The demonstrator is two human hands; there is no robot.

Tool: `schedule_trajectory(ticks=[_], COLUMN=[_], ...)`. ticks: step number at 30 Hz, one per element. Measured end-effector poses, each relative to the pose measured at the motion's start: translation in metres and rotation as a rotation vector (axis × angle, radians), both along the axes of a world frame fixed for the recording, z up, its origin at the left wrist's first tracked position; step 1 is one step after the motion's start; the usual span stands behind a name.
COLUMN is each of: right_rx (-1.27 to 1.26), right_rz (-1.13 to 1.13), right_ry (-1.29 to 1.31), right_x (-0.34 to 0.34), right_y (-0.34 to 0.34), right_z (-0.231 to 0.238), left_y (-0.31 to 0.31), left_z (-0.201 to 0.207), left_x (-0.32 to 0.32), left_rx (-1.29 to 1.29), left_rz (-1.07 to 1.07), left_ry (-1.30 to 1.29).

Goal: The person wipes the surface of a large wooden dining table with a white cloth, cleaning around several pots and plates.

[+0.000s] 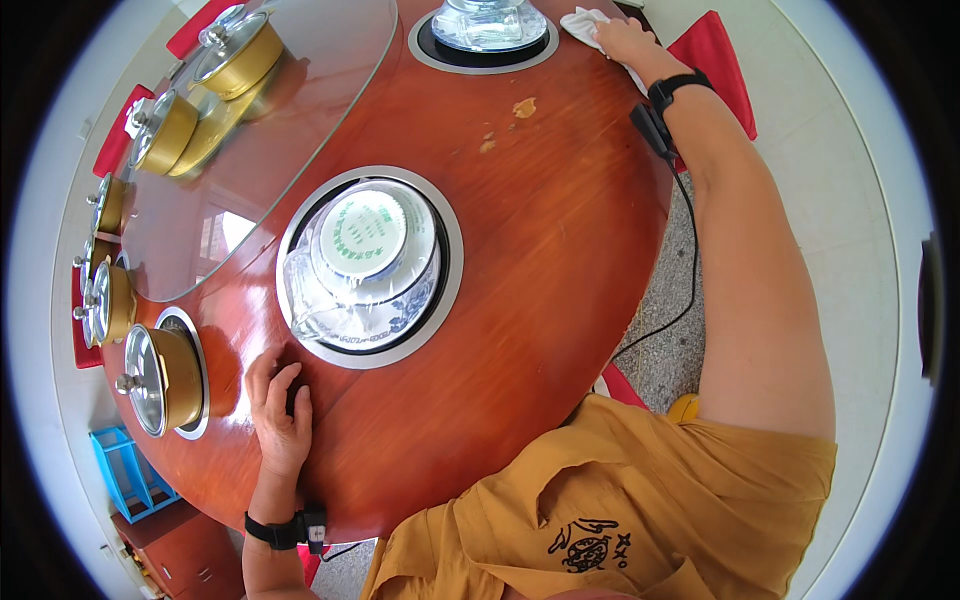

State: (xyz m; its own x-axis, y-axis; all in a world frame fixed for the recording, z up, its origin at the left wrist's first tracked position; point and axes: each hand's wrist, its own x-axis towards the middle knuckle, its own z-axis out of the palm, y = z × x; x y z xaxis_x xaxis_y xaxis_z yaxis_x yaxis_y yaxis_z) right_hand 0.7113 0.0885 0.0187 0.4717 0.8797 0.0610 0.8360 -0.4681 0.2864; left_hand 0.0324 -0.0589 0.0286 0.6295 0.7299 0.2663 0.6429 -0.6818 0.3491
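At the far right edge of the round reddish-brown wooden table (540,330), my right hand (628,45) presses a crumpled white cloth (584,22) against the wood. That arm is stretched far out. My left hand (278,408) rests on the table at the near left, fingers loosely bent and apart, holding nothing. Just beyond it, a plastic-wrapped stack of white and blue-patterned tableware (365,235) sits in a round metal-rimmed recess. Another wrapped stack (490,22) stands in a similar recess near my right hand. Pale worn patches (524,107) mark the wood between them.
A glass turntable (330,110) covers the table's far left part, with gold lidded pots (240,60) on it. Another gold pot (170,385) stands left of my left hand. Red chairs (715,70) surround the table. A black cable (692,240) hangs by the right edge.
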Motion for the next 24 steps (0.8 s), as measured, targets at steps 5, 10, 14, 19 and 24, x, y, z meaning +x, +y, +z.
schedule_trajectory(ticks=[5,10,14,19,24], right_rx=[0.329,0.341,0.431,0.315,0.334], right_rz=[0.170,0.639,0.524,0.863,0.710], right_ry=[0.072,0.582,1.065,2.106,1.134], right_x=[0.001,0.025,0.059,0.055,0.053], right_y=[0.028,0.055,0.085,0.106,0.118], right_z=[-0.015,-0.006,-0.048,-0.044,-0.024], left_y=[0.003,0.006,0.010,0.005,0.007], left_z=[-0.009,-0.004,-0.001,-0.003,0.000], left_x=[-0.010,-0.002,0.006,0.002,0.006], left_rx=[0.041,0.002,-0.016,-0.036,-0.076], left_rz=[0.166,0.162,0.143,0.184,0.202], left_ry=[-0.005,0.078,0.146,0.141,0.145])
